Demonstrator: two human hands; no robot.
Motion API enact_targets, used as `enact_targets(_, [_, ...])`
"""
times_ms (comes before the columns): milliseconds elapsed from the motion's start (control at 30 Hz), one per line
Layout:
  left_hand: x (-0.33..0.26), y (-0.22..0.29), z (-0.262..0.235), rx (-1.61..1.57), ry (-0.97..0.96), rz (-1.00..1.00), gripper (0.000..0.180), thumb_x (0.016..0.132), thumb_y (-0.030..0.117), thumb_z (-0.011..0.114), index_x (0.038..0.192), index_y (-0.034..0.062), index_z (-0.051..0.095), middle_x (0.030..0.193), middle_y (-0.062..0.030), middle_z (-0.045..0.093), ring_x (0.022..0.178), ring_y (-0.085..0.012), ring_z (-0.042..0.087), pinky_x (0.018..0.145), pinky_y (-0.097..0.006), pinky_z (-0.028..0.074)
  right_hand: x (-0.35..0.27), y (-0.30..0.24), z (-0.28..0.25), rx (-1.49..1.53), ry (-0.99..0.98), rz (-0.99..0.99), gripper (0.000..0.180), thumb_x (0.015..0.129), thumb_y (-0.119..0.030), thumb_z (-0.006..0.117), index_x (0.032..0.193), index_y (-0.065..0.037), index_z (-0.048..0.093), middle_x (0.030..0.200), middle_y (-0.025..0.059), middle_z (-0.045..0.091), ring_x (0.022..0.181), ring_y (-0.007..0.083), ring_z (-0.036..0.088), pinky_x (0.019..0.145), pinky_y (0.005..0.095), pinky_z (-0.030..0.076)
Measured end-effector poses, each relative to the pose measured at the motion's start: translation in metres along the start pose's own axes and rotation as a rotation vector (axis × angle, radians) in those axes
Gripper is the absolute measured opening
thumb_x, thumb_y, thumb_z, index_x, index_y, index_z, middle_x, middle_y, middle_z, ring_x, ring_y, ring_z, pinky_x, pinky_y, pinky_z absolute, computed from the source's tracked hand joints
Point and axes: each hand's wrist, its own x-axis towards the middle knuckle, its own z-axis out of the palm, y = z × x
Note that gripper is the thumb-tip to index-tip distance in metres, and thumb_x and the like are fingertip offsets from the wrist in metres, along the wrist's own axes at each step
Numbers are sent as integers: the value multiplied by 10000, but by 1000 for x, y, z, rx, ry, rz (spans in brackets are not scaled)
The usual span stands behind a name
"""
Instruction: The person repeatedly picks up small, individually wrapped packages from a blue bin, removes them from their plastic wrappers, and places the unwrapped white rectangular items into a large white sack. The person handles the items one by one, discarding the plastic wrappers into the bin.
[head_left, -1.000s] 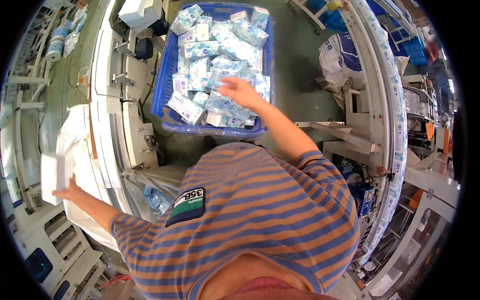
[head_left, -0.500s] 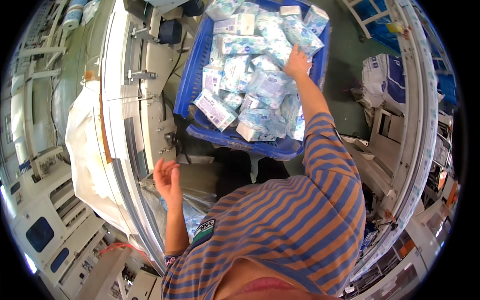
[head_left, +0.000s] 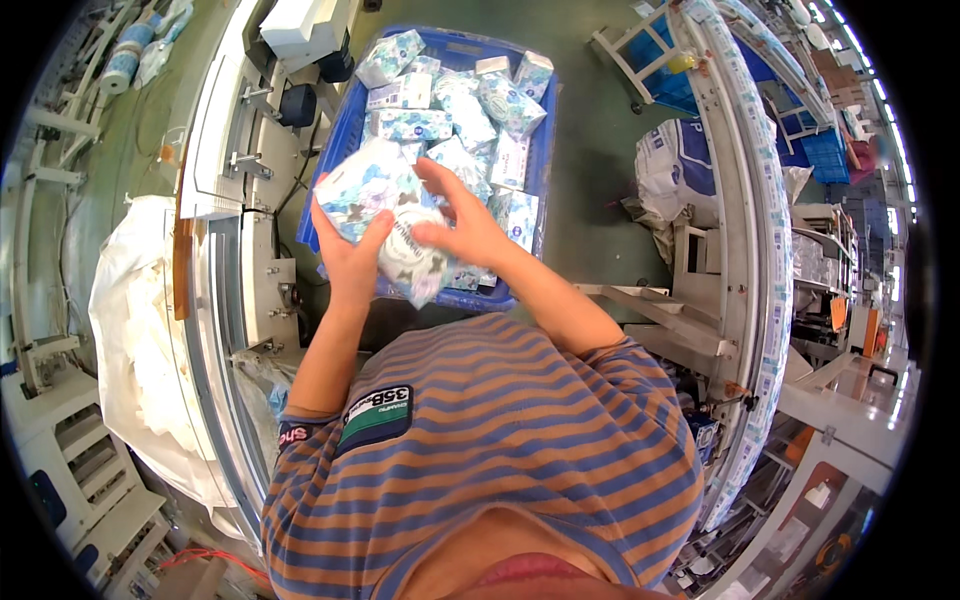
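Newly lifted in both hands above the near left part of a large rectangular blue plastic basket (head_left: 348,130): a white, plastic-wrapped pack printed with blue and lilac flowers (head_left: 370,190), tilted, with crumpled film at its near end. Gripped at its left side by the bare left hand (head_left: 345,255), with thumb over the upper face and fingers along the outer edge. Met from the right by the bare right hand (head_left: 465,228), with fingers spread and curved and thumb at the crumpled film; impossible to tell through the blur whether pinching firmly or only steadying. Half a second earlier, empty on the left and short of the basket, reaching on the right among the packs; now joined at one pack, apparently turning the work from picking to two-handed handling. Beyond, heaped loosely in the basket, more white packs with blue floral print (head_left: 415,125), some tipped on edge. Off to the left, draped beside a pale machine frame, a large white sheet (head_left: 135,330); to the right, on the green floor (head_left: 590,180), a bulging white-and-blue sack (head_left: 672,160).
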Motion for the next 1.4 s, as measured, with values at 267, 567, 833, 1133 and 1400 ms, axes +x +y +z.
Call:
enact_targets(267, [-2, 50, -10, 939, -190, 832, 511, 693, 69, 664, 1153, -9, 456, 1124, -180, 450, 999, -264, 476, 811, -308, 414, -5, 3, 30, 461, 135, 0, 565, 743, -197, 672, 1176, 33, 393, 1068, 105, 524, 958, 144, 508, 809, 260, 420])
enact_targets(567, [3, 43, -5, 874, -192, 777, 215, 649, 35, 698, 856, 40, 639, 897, -76, 549, 798, -194, 538, 637, -259, 432, -10, 7, 30, 336, 266, -81, 500, 746, -195, 666, 1133, 34, 449, 975, 94, 571, 873, 133, 541, 756, 260, 440])
enact_targets(833, [-71, -5, -14, 1052, -727, 720, 72, 637, 73, 615, 677, 87, 557, 731, -60, 490, 699, -240, 469, 669, -338, 358, -12, 4, 15, 242, 549, -227, 603, 718, -189, 687, 1183, 41, 380, 1040, 130, 545, 941, 164, 526, 799, 284, 426])
enact_targets(1133, [-9, 31, 7, 814, -163, 696, 582, 625, -55, 493, 1193, -31, 368, 994, -204, 541, 888, -315, 561, 789, -335, 441, -20, -21, 30, 82, 383, -421, 757, 633, -153, 749, 1230, 10, 313, 1096, 126, 509, 1013, 201, 501, 859, 318, 403])
enact_targets(1400, [9, 58, 3, 297, -198, 80, 128, 771, -28, 516, 857, -30, 611, 693, -34, 602, 599, -69, 533, 544, -204, 431, -30, -4, 19, 966, -441, 34, 630, 646, -220, 745, 1156, 9, 454, 1035, 76, 558, 951, 141, 527, 835, 272, 422])
